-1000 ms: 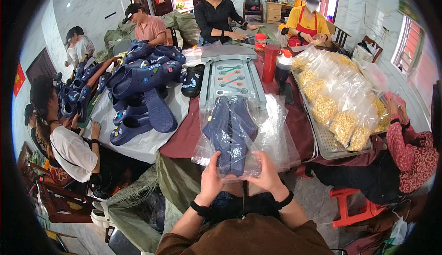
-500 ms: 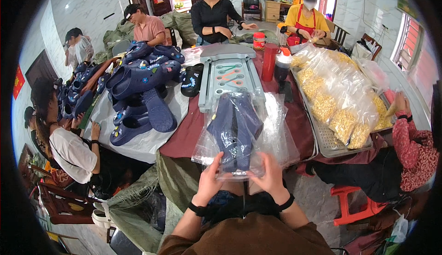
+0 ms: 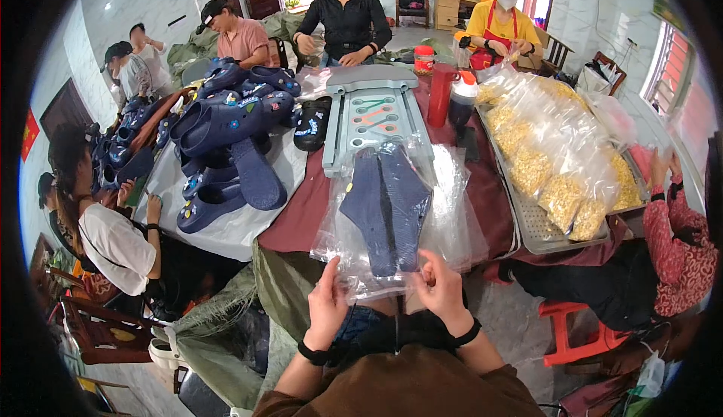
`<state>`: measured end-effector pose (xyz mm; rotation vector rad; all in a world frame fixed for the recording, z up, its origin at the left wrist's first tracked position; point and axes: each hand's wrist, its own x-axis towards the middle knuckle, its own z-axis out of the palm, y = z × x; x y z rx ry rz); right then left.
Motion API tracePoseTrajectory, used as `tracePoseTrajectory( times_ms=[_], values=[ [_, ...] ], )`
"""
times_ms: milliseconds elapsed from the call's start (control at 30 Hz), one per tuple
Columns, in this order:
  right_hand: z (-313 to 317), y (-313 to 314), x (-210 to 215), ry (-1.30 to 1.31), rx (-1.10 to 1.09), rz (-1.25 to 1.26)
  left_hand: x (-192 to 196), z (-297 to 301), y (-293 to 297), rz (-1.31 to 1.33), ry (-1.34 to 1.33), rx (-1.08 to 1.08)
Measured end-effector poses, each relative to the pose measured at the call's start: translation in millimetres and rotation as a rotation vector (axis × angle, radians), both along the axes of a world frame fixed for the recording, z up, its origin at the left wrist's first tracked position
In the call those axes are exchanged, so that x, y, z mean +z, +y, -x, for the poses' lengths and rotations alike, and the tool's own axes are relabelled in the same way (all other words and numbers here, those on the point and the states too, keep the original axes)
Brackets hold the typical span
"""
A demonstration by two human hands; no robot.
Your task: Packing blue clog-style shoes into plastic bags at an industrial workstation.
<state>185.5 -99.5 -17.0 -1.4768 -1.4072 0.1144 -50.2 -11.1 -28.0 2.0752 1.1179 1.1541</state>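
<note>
In front of me, a clear plastic bag point(image 3: 452, 225) lies at the table's near edge with a pair of navy clogs point(image 3: 395, 210) inside, side by side with soles showing. My left hand point(image 3: 325, 308) is closed on the bag's near left corner. At the near right edge, my right hand point(image 3: 443, 290) pinches the film between thumb and fingers. More clear film sticks out under and beside the bag. Beyond it stands a grey plastic folding stool point(image 3: 370, 119), lying flat. A dark clog point(image 3: 312, 125) with light lettering rests left of that stool.
A heap of navy clogs point(image 3: 230, 127) covers the table's left. On the right, a metal tray point(image 3: 531, 240) bears several bags of yellow snacks point(image 3: 561, 195). A red cup point(image 3: 441, 94) and a dark-filled bottle point(image 3: 462, 100) stand between. Several people sit or stand around; an orange stool point(image 3: 576, 334) is at lower right.
My left hand has shifted left and down from beside the clogs to the bag's corner. The clogs now lie more spread, soles more visible. The people across the table have moved their arms.
</note>
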Motion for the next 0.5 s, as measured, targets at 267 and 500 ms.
tracePoseTrajectory(
  times_ms=[267, 500],
  values=[
    [-4.3, 0.0, -6.2, 0.099, -0.040, 0.046, 31.8, 31.7, 8.4, 0.207, 0.249, -0.310],
    [-7.4, 0.7, -2.5, 0.031, -0.019, 0.080, 22.8, 14.7, 8.7, 0.543, -0.216, -0.449]
  ],
)
